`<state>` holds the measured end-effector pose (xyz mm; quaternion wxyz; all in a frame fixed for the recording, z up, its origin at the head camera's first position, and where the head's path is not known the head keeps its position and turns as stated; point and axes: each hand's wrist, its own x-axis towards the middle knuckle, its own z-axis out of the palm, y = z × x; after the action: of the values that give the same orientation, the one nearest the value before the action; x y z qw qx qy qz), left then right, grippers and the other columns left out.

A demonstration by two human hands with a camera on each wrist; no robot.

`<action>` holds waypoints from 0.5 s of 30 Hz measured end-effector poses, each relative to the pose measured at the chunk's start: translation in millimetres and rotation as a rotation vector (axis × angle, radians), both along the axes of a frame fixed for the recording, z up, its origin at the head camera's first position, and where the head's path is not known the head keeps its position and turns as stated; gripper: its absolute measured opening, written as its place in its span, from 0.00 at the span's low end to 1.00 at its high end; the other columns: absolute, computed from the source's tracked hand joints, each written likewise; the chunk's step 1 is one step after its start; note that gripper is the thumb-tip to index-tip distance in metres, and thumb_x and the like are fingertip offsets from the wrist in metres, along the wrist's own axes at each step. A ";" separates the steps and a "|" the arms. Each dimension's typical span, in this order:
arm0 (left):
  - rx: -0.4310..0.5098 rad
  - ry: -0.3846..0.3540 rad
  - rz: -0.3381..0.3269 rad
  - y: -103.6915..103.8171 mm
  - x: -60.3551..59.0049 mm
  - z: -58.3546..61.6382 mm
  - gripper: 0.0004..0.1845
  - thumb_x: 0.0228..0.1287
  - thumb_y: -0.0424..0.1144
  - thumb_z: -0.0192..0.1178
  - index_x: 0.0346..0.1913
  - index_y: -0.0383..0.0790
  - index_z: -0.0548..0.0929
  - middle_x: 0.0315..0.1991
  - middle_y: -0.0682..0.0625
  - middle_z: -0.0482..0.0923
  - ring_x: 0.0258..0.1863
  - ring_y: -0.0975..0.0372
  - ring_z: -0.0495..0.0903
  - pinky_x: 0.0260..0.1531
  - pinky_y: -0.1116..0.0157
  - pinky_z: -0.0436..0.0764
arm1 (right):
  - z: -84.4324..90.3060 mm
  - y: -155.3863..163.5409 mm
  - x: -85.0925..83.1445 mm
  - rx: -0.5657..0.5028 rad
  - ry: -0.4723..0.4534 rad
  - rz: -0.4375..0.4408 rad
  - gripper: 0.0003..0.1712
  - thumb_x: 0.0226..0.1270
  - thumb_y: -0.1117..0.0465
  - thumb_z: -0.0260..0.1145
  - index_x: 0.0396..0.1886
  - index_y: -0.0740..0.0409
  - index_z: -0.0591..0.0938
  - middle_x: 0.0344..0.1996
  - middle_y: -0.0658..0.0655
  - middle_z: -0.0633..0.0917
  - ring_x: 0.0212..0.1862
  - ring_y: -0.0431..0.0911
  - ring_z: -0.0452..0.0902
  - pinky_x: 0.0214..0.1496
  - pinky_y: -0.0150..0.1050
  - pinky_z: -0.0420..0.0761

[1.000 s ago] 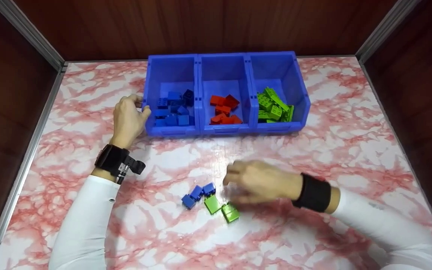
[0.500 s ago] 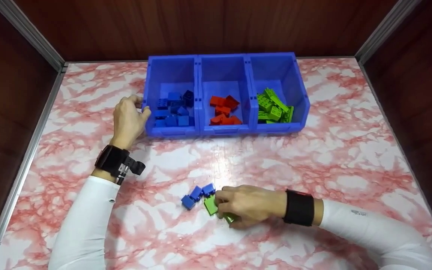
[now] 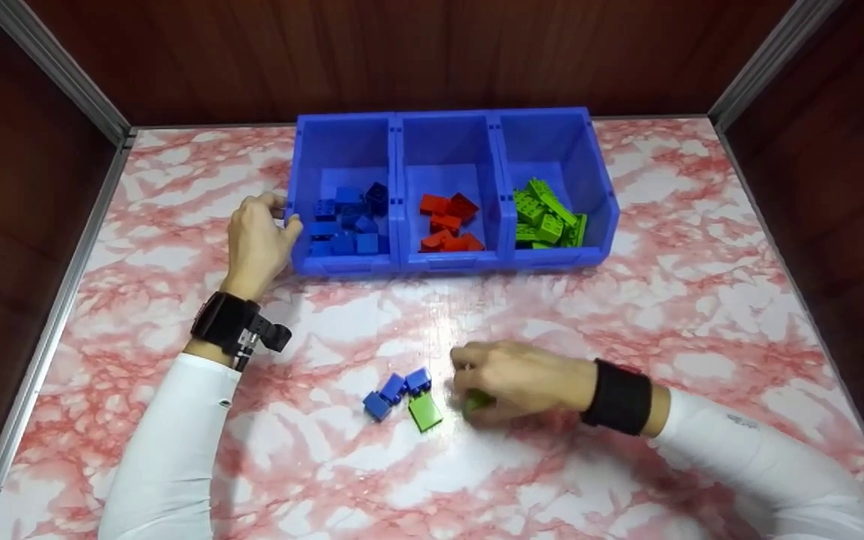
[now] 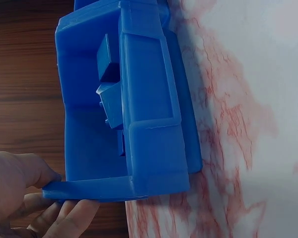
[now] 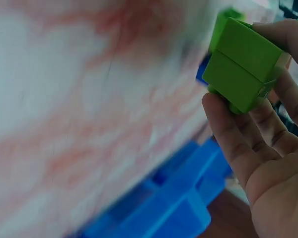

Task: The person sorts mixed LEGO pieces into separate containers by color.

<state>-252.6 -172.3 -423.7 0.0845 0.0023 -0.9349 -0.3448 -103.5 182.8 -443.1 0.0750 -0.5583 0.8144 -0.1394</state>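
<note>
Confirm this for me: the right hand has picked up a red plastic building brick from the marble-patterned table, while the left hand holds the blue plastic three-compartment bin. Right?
Not quite. The brick in the right hand is a green plastic building brick, not red; the right wrist view shows the fingers curled round it. The rest stands: the left hand grips the left end of the blue plastic three-compartment bin on the marble-patterned table.

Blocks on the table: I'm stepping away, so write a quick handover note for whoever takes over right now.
Left hand grips the left wall of the blue bins.
Right hand holds a green block just above the table.
Done: blue, red and green blocks already lie sorted in the left, middle and right bins.
Left: the held green block, one loose green block and the loose blue blocks, three by the look of it, on the table.
</note>
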 end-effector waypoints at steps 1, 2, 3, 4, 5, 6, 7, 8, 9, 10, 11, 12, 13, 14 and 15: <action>0.000 0.000 0.000 0.1 0.0 0.2 0.18 0.69 0.34 0.62 0.57 0.26 0.83 0.52 0.30 0.84 0.55 0.39 0.82 0.60 0.45 0.79 | 3.1 3.1 -2.7 -0.008 0.002 -0.017 0.10 0.60 0.54 0.79 0.37 0.50 0.87 0.35 0.49 0.79 0.34 0.36 0.77 0.36 0.21 0.80; -0.001 0.000 0.000 0.3 -0.1 0.3 0.18 0.69 0.34 0.62 0.57 0.26 0.83 0.52 0.30 0.84 0.55 0.39 0.82 0.60 0.45 0.79 | 5.9 6.5 -5.5 -0.016 0.004 -0.034 0.10 0.60 0.54 0.80 0.35 0.50 0.86 0.34 0.49 0.79 0.33 0.36 0.76 0.35 0.21 0.80; 0.000 -0.001 0.000 0.3 -0.1 0.5 0.18 0.69 0.33 0.62 0.57 0.26 0.83 0.53 0.30 0.84 0.55 0.39 0.82 0.60 0.45 0.79 | 8.4 9.9 -8.7 -0.026 0.007 -0.049 0.10 0.59 0.55 0.80 0.34 0.51 0.86 0.33 0.49 0.78 0.32 0.36 0.76 0.34 0.21 0.80; 0.002 -0.004 -0.001 0.4 -0.1 0.7 0.18 0.69 0.33 0.62 0.57 0.26 0.83 0.53 0.31 0.84 0.55 0.39 0.82 0.60 0.45 0.79 | 11.3 13.8 -12.0 -0.035 0.008 -0.066 0.11 0.58 0.55 0.81 0.34 0.51 0.86 0.33 0.49 0.79 0.31 0.36 0.76 0.34 0.22 0.81; 0.004 -0.007 -0.001 0.4 -0.1 0.9 0.18 0.69 0.33 0.62 0.57 0.26 0.83 0.53 0.31 0.84 0.55 0.39 0.82 0.61 0.45 0.79 | 14.1 17.8 -15.8 -0.049 0.014 -0.080 0.11 0.57 0.55 0.81 0.33 0.52 0.87 0.32 0.49 0.79 0.31 0.37 0.77 0.34 0.22 0.81; 0.005 -0.006 -0.002 0.5 -0.1 1.1 0.18 0.69 0.33 0.62 0.57 0.26 0.83 0.53 0.31 0.84 0.55 0.39 0.82 0.61 0.45 0.78 | 17.1 22.1 -19.6 -0.061 0.017 -0.098 0.11 0.57 0.56 0.81 0.33 0.53 0.87 0.32 0.50 0.79 0.31 0.37 0.77 0.34 0.23 0.82; 0.006 -0.007 -0.002 0.5 0.0 1.3 0.18 0.69 0.33 0.62 0.57 0.26 0.83 0.53 0.31 0.84 0.55 0.39 0.82 0.61 0.45 0.78 | 20.1 26.7 -23.7 -0.072 0.016 -0.118 0.11 0.56 0.57 0.82 0.33 0.54 0.87 0.32 0.50 0.80 0.32 0.38 0.78 0.34 0.24 0.83; 0.007 -0.007 -0.002 0.5 0.0 1.3 0.18 0.69 0.33 0.62 0.57 0.26 0.83 0.53 0.31 0.84 0.55 0.39 0.82 0.61 0.45 0.78 | 22.6 31.7 -28.3 -0.082 0.010 -0.138 0.10 0.56 0.59 0.81 0.33 0.55 0.87 0.32 0.51 0.80 0.32 0.39 0.79 0.35 0.25 0.84; 0.008 -0.007 -0.002 0.4 0.0 1.3 0.18 0.69 0.33 0.62 0.57 0.26 0.83 0.53 0.31 0.84 0.55 0.39 0.82 0.61 0.45 0.78 | 25.4 37.0 -33.3 -0.092 0.006 -0.159 0.10 0.56 0.61 0.81 0.32 0.56 0.87 0.33 0.52 0.81 0.32 0.39 0.80 0.35 0.25 0.84; 0.009 -0.006 -0.002 0.3 0.0 1.2 0.18 0.69 0.33 0.62 0.57 0.26 0.83 0.53 0.31 0.84 0.55 0.40 0.82 0.62 0.45 0.78 | 27.9 42.8 -38.2 -0.101 -0.001 -0.182 0.09 0.56 0.62 0.81 0.32 0.56 0.87 0.33 0.52 0.81 0.33 0.39 0.81 0.35 0.25 0.85; 0.010 -0.004 -0.002 0.2 -0.1 1.0 0.18 0.69 0.33 0.62 0.57 0.26 0.83 0.53 0.31 0.84 0.55 0.39 0.82 0.62 0.45 0.78 | 30.6 48.5 -43.2 -0.107 -0.009 -0.209 0.09 0.56 0.62 0.81 0.32 0.56 0.87 0.34 0.52 0.81 0.33 0.39 0.82 0.35 0.25 0.85; 0.010 -0.002 -0.002 0.1 0.0 0.9 0.18 0.69 0.33 0.62 0.57 0.26 0.83 0.52 0.30 0.85 0.55 0.39 0.82 0.62 0.45 0.78 | 33.2 54.6 -48.2 -0.116 -0.019 -0.234 0.09 0.56 0.62 0.81 0.32 0.57 0.87 0.35 0.52 0.81 0.33 0.38 0.83 0.35 0.24 0.85; 0.010 0.000 -0.003 -0.1 0.0 0.8 0.18 0.69 0.33 0.62 0.57 0.26 0.83 0.52 0.30 0.85 0.55 0.39 0.82 0.61 0.45 0.78 | 36.0 60.4 -53.1 -0.125 -0.025 -0.257 0.10 0.57 0.61 0.82 0.31 0.57 0.87 0.35 0.52 0.81 0.32 0.38 0.83 0.34 0.24 0.85; 0.007 0.004 -0.005 -0.3 -0.1 0.7 0.18 0.69 0.33 0.62 0.57 0.26 0.83 0.52 0.30 0.85 0.55 0.39 0.82 0.61 0.45 0.77 | 39.0 66.0 -58.0 -0.134 -0.031 -0.278 0.10 0.57 0.60 0.82 0.31 0.57 0.87 0.35 0.52 0.81 0.31 0.38 0.83 0.33 0.24 0.85; 0.004 0.008 -0.007 -0.7 -0.2 0.6 0.18 0.69 0.33 0.61 0.57 0.25 0.84 0.52 0.30 0.85 0.55 0.39 0.82 0.61 0.45 0.77 | 42.1 71.2 -63.1 -0.144 -0.033 -0.298 0.11 0.57 0.59 0.83 0.31 0.57 0.87 0.35 0.53 0.81 0.31 0.37 0.83 0.32 0.24 0.85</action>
<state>-252.8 -173.0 -423.1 0.0872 -0.0020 -0.9338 -0.3469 -166.6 254.0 -401.1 0.0269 -0.4328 0.8748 -0.2161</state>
